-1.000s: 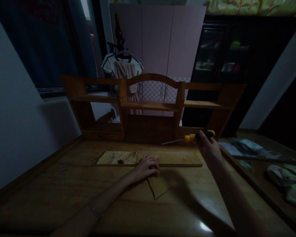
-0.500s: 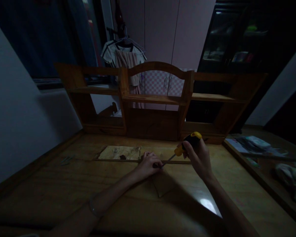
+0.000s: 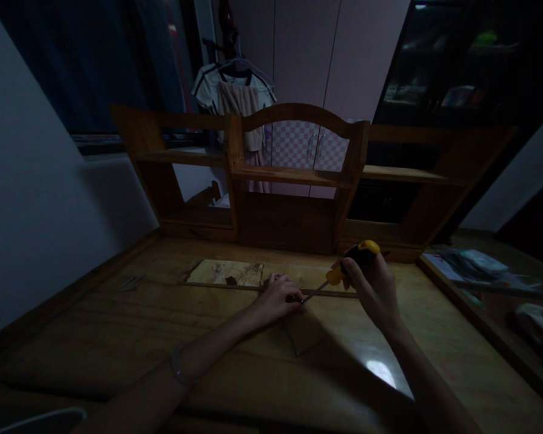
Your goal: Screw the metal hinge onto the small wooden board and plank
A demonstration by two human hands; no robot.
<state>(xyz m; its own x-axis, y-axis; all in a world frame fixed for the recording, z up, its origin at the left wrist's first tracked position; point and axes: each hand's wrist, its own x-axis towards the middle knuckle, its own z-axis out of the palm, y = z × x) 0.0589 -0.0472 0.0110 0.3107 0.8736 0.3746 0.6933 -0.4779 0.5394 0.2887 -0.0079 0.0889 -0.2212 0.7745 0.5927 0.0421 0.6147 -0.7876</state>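
Observation:
My right hand [image 3: 375, 289] is wrapped round the yellow-and-black handle of a screwdriver [image 3: 335, 276]. Its metal shaft slants down to the left, and the tip meets the fingertips of my left hand [image 3: 280, 296]. Those fingers are curled and pinched at the tip; what they hold there is too dark and small to make out. Beneath my left hand, a small wooden piece [image 3: 304, 334] points toward me. Behind it lies a long wooden board [image 3: 226, 273], its left part pale, rough and stained with a dark spot. My left hand covers part of this board.
Several small thin metal-looking pieces [image 3: 131, 282] lie on the wooden tabletop [image 3: 172, 331] at left. Across the back stands a wooden shelf unit [image 3: 289, 172]. To the right, beyond a raised wooden edge [image 3: 475, 313], are plastic-wrapped items [image 3: 484, 262] and a crumpled cloth [image 3: 538, 328].
The whole view has shifted slightly, so everything sits a little further right and higher. Both hands keep their places, the screwdriver still angled to the left fingertips.

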